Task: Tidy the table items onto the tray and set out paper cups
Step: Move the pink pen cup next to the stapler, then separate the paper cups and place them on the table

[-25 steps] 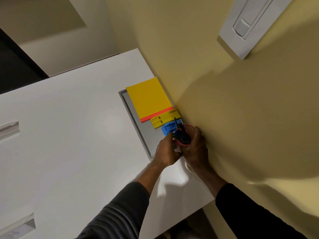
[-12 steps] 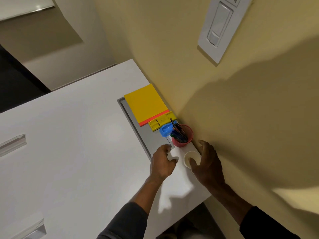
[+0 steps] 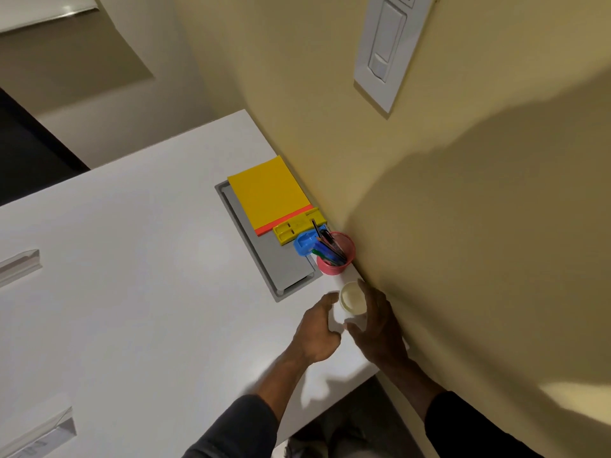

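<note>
A grey tray (image 3: pixel 264 259) lies on the white table (image 3: pixel 132 292) against the yellow wall. On it rest a yellow notepad (image 3: pixel 269 193) with an orange edge, a yellow plastic piece (image 3: pixel 296 228) and a blue item (image 3: pixel 305 244). A red pen cup (image 3: pixel 335 254) full of pens stands at the tray's near right corner. Just in front of it, a white paper cup stack (image 3: pixel 352 300) is held between both hands: my right hand (image 3: pixel 377 328) wraps its wall side, and my left hand (image 3: pixel 315 332) grips its lower part.
A white switch plate (image 3: pixel 386 51) is mounted on the wall above. Two clear acrylic holders (image 3: pixel 20 266) (image 3: pixel 39 434) sit at the table's left edge. The table's near corner ends just behind my wrists, close to the wall.
Both hands came off the red pen cup, which now stands at the tray's corner, and drew back toward me. They have closed around the white paper cups.
</note>
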